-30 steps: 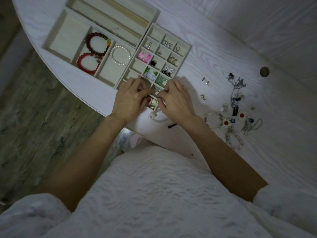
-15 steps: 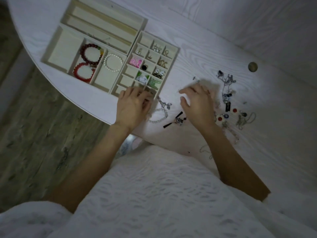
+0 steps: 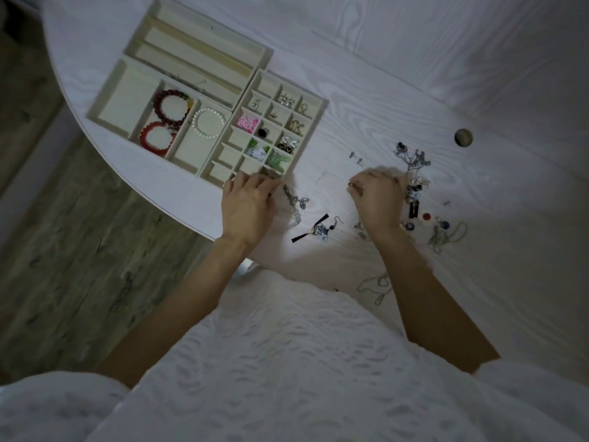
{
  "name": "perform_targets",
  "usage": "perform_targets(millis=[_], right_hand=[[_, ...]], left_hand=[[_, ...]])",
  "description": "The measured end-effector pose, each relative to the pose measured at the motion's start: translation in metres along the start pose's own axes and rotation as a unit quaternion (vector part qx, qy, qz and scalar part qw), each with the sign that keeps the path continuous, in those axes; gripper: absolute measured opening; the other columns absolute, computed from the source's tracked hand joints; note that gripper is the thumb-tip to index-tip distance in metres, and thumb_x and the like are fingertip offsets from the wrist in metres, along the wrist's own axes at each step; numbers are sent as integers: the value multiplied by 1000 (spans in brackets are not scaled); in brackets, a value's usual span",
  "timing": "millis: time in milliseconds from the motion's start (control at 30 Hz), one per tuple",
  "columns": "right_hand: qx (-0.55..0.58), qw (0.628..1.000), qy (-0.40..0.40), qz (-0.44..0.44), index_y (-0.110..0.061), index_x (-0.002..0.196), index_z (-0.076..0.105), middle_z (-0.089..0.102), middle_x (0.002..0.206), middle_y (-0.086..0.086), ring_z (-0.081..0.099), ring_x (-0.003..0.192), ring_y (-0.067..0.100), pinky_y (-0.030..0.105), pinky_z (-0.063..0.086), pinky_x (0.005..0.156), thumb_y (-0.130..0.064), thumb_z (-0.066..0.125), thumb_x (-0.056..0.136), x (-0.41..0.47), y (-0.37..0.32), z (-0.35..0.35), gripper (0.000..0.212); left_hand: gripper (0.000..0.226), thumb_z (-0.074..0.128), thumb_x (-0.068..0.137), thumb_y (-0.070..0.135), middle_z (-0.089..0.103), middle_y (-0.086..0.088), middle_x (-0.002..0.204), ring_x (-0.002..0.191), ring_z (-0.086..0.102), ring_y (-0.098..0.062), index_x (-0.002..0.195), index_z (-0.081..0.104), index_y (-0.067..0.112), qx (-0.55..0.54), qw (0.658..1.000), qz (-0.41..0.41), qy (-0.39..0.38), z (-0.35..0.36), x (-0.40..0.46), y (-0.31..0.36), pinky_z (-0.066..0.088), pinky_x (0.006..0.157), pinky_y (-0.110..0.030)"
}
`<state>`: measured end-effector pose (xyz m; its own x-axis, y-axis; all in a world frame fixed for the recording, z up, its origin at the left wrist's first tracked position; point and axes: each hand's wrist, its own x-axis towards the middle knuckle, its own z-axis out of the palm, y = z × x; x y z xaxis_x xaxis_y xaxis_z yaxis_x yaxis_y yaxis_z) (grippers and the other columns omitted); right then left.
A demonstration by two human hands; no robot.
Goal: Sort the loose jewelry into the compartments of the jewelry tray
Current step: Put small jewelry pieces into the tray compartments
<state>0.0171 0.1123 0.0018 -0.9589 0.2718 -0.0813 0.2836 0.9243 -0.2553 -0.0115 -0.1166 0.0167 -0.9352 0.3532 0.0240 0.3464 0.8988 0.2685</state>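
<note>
I see a pale, white-washed wood-grain tabletop point(image 3: 398, 74) with a curved near edge and a round hole point(image 3: 463, 137) in it. Left of it lies grey-brown plank floor point(image 3: 63, 250). The light is dim and bluish.

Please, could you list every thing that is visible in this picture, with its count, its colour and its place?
jewelry tray: one, cream, small compartments, table's left part.
bracelet tray: one, cream, left of the jewelry tray.
long tray: one, cream, behind both.
red bracelets: two, dark and bright red, one bracelet-tray compartment.
pearl bracelet: one, white, next compartment.
pink piece: one, in a small compartment.
loose jewelry pile: many pieces, silver, blue, red, table's right part.
blue-white earring: one, with black tassel, between the hands.
table: one, white wood grain.
floor: grey-brown wood, left.
left hand: at the jewelry tray's near edge.
right hand: fingers curled, at the pile; what it holds is hidden.
</note>
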Motion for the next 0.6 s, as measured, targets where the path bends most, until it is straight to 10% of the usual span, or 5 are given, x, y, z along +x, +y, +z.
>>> perform_targets(millis=[167,433,600], right_hand=[[-50,996,42,-59,-8,78,71,69,77,8,60,74,26,38,28,82,-10,61,84,-3,5,5,11],[222,971,-84,39,-6,86,62,61,79,5,52,68,14,15,38,58,-9,51,90,6,-9,-17,12],[254,962,-102,3,-11,91,61,59,96,4,55,84,14,22,49,72,-11,51,94,21,-23,-31,11]], left_hand=[[31,67,75,6,70,-3,91,82,54,-30,104,72,15,-7,1000,7,17,4,-2,0,43,71,-37],[30,69,76,8,69,-2,91,83,54,-28,104,72,18,-40,999,-17,20,-1,-2,-8,40,69,-32],[27,60,85,16,67,-6,101,89,53,-29,110,68,17,-78,987,-123,65,-17,7,-36,31,72,-30]])
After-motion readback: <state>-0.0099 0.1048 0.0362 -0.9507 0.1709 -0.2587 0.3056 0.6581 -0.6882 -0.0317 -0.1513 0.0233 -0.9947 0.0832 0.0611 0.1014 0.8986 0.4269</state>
